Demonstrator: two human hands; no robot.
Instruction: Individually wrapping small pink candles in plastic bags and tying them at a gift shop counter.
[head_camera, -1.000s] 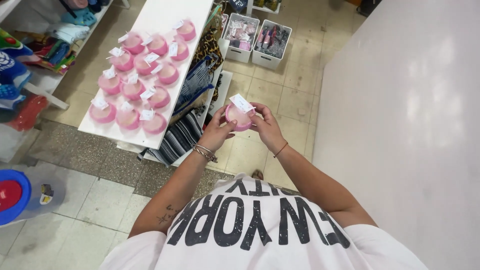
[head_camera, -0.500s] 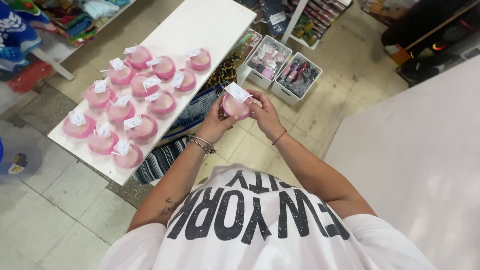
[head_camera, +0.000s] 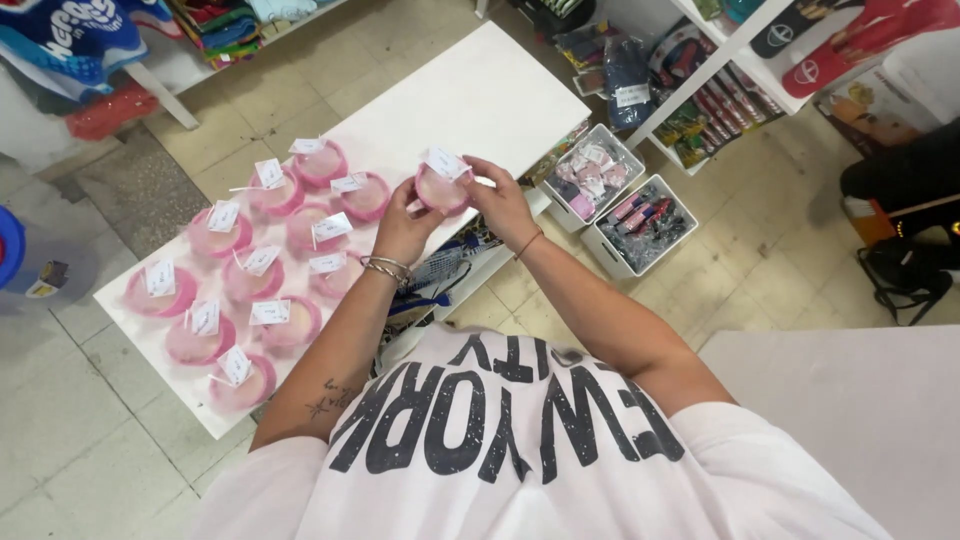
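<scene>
While both hands — left hand (head_camera: 400, 228), right hand (head_camera: 503, 203) — clamp one pink pot (head_camera: 441, 188), more tagged pots (head_camera: 262, 290) sit on the white table (head_camera: 500, 95).

Shop floor, as I see it from above.
I see pale tiled floor (head_camera: 770, 270) all around a long white table (head_camera: 500, 90); white shelving (head_camera: 730, 50) stands far right, folded clothes (head_camera: 230, 15) sit far left, and a second white tabletop (head_camera: 860, 420) lies near right under even light.
</scene>
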